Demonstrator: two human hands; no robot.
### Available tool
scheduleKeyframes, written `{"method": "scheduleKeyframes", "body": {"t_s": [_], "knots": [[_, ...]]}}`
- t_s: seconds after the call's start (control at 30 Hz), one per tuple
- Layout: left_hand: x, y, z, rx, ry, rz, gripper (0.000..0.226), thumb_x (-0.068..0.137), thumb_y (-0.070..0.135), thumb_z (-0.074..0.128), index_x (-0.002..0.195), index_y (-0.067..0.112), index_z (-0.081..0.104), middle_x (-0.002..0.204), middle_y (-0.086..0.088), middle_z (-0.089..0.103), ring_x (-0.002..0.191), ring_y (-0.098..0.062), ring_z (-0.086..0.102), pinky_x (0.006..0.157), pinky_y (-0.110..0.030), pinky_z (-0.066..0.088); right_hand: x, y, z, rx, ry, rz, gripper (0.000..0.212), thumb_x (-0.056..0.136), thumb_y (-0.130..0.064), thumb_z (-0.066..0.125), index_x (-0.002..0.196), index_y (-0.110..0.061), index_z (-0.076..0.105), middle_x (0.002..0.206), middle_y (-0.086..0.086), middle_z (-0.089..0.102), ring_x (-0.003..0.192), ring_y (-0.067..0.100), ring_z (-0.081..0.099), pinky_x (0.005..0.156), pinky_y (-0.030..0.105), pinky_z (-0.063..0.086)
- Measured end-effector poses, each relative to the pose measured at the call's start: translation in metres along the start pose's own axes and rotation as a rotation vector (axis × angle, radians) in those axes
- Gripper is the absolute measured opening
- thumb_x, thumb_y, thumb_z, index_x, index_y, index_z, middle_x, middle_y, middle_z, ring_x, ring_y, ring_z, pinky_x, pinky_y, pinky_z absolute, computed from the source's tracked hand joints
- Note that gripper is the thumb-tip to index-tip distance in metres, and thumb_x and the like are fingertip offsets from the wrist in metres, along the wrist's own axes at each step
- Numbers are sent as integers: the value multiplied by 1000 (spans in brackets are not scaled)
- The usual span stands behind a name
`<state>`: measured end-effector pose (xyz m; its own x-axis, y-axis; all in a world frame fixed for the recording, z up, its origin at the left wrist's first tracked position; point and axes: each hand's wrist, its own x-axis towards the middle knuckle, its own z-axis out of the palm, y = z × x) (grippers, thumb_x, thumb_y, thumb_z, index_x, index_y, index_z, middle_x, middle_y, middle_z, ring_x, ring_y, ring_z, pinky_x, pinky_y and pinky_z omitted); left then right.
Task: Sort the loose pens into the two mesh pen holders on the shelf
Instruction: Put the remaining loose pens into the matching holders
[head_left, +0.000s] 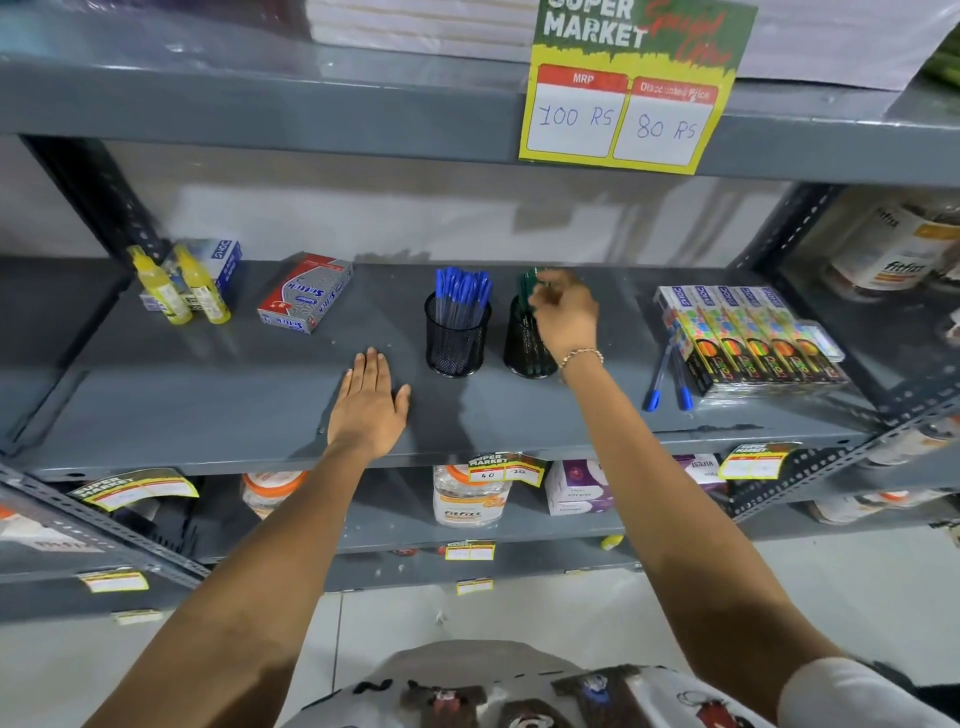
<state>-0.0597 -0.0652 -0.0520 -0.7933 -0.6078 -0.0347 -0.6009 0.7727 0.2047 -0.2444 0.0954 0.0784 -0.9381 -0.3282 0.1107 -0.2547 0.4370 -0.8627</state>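
Two black mesh pen holders stand mid-shelf. The left holder (457, 340) is full of blue-capped pens (463, 291). The right holder (525, 351) holds green pens (527, 286). My right hand (566, 317) is over the right holder, its fingers curled around the green pen tops; motion blur hides the exact grip. My left hand (370, 402) lies flat on the grey shelf (208, 395), left of the holders, holding nothing. Two loose blue-capped pens (667, 376) lie on the shelf to the right, beside the colour boxes.
Yellow glue bottles (179, 288) and a red-and-grey box (305, 292) sit at the left back. A row of colourful boxes (748, 338) fills the right. A price sign (631, 88) hangs from the upper shelf. Jars stand on lower shelves.
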Motion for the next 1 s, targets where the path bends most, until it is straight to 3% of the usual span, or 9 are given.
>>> {"method": "scheduleKeyframes", "body": {"t_s": [0.07,0.17,0.3,0.47,0.57,0.83,1.0], "knots": [[0,-1,1,-5,-5,-2,68,99,43,14,150,2,0,162,-15,0,150,-25,-2,121,-35,-2,-1,18,-21,18,68,35,29,87,5,47,105,-8,65,91,11,72,83,21,65,76,25,54],[1,-1,1,-3,-4,-3,68,99,43,15,150,2,1,162,-15,1,150,-25,-2,121,-35,-2,-4,56,-53,-190,153,131,25,88,-1,51,102,-9,70,104,14,73,98,30,67,86,30,52],[1,1,0,-3,1,-4,67,99,43,17,150,1,3,161,-16,3,150,-26,0,121,-36,0,-14,102,-91,-334,284,328,23,91,-8,49,101,1,68,105,27,69,100,42,63,81,42,54],[1,1,0,-5,-2,-8,67,99,43,16,151,2,2,162,-15,2,150,-26,0,122,-36,0,-24,121,-105,-397,248,436,28,86,-25,63,89,2,71,95,25,70,93,40,66,74,41,54],[0,2,-1,-6,-6,-10,67,99,42,17,150,1,2,162,-15,2,150,-27,0,122,-37,0,-30,120,-98,-484,183,472,39,81,-31,71,99,3,67,103,24,69,97,40,64,77,43,54],[-3,3,-4,1,-15,-13,66,100,41,16,150,1,1,162,-15,0,150,-26,-2,122,-36,-1,-27,103,-93,-584,311,344,29,89,-21,56,104,3,62,108,23,65,101,38,62,79,45,53],[-3,4,-5,0,-9,-13,66,100,41,16,150,1,1,162,-14,0,150,-26,-1,122,-36,-1,-17,60,-88,-293,513,88,32,97,-33,45,102,-5,59,96,17,70,87,35,66,68,38,51]]}}
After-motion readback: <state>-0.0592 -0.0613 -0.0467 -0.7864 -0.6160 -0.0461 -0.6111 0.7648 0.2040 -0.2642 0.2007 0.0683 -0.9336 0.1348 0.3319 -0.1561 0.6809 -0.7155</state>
